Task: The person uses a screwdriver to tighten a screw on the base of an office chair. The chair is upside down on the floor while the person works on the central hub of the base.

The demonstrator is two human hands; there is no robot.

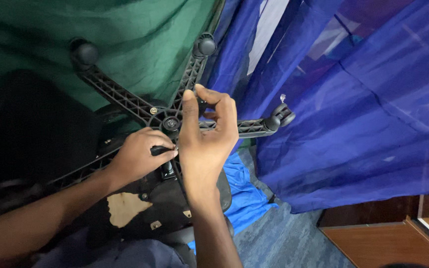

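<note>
An overturned black office chair lies with its black plastic five-spoke star base (125, 101) facing the camera, ribbed spokes running out to black caster wheels — one at the upper left (85, 53), one at the top (205, 46) and one at the right (284, 115). The left hand (140, 156) sits just below the hub (171, 122), fingers curled shut around a short black lever or stem (161, 150) beside the central column. The right hand (207, 131) rises directly over the hub's right side, thumb straight up along the top spoke and fingers bent together over the right spoke; whether it pinches anything I cannot tell. Under both hands is the chair's worn black seat underside (145, 203), with a patch of bare tan material. Green cloth (125, 30) hangs behind — blue sheer fabric (363, 124) drapes to the right.
</note>
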